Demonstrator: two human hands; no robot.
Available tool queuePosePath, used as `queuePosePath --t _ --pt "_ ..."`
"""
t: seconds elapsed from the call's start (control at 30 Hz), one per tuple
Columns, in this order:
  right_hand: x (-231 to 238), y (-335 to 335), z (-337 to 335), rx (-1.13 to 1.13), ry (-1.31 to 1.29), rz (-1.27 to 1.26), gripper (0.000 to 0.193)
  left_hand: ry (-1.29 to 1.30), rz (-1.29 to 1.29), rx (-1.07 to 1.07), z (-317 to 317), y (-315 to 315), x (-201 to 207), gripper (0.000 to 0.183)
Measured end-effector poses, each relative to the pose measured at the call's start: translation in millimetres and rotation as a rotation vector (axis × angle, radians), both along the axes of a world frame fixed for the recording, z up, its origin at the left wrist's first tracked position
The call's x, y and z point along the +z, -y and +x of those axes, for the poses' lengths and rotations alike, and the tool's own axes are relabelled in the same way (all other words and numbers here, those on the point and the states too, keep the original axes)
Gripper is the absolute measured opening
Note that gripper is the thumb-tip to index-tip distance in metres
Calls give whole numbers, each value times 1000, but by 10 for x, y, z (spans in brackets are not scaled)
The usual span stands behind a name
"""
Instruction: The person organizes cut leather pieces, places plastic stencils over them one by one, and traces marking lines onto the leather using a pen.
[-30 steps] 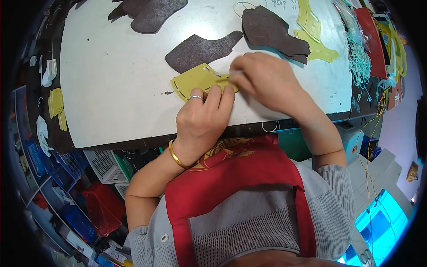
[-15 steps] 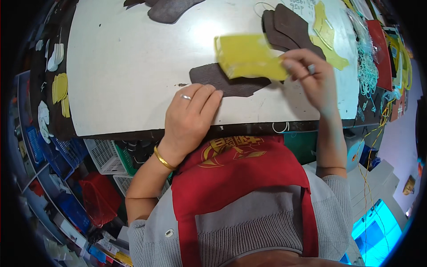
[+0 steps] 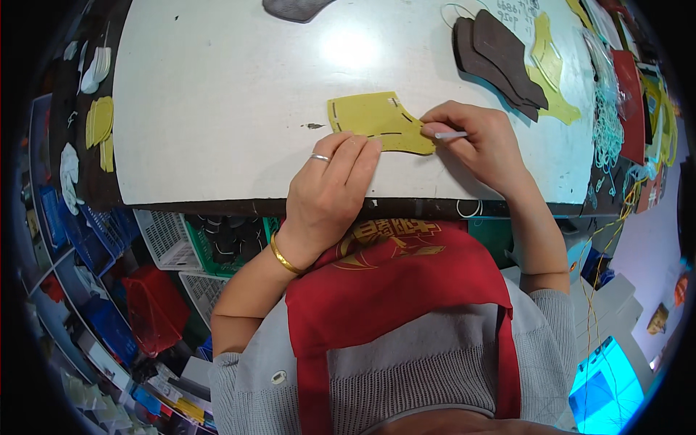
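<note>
A yellow template (image 3: 373, 114) with several dark slots lies over a dark brown leather piece (image 3: 415, 151), which shows only as a thin rim along the near edge. My left hand (image 3: 330, 177), wearing a ring and a gold bangle, presses its closed fingers on the template's near left edge; its thumb is hidden. At the template's right end, my right hand (image 3: 484, 145) pinches the edge between thumb and forefinger. A slim white pen-like stick (image 3: 451, 135) is held across those same fingers.
Stacked dark brown leather pieces (image 3: 500, 61) lie at the far right, beside more yellow templates (image 3: 547, 54). Another leather piece (image 3: 296, 7) is at the far edge. Tangled pale cord (image 3: 607, 130) hangs at the right; a white glove (image 3: 69, 174) lies left. Crates (image 3: 167, 239) stand below the table.
My right hand has brought the yellow template down onto the leather piece, covering most of it. My left fingers now press on the template. The white stick has come into clear sight.
</note>
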State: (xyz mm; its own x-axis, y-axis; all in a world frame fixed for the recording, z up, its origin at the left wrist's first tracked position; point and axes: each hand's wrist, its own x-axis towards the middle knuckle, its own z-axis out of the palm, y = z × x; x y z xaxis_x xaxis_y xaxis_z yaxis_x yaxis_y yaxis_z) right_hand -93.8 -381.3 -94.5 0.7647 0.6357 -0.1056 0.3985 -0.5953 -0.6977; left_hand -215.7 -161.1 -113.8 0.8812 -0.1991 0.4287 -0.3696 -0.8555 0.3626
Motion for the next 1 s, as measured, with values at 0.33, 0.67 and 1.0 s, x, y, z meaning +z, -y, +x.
queuePosePath --t 0.33,0.67,1.0 --pt "85 207 93 -147 -84 -14 19 -112 318 -44 103 103 220 47" --pt "151 248 205 -92 520 87 21 -103 401 -150 104 339 176 48" --pt "252 -773 107 540 183 -60 18 -71 315 -132 -53 406 47 38"
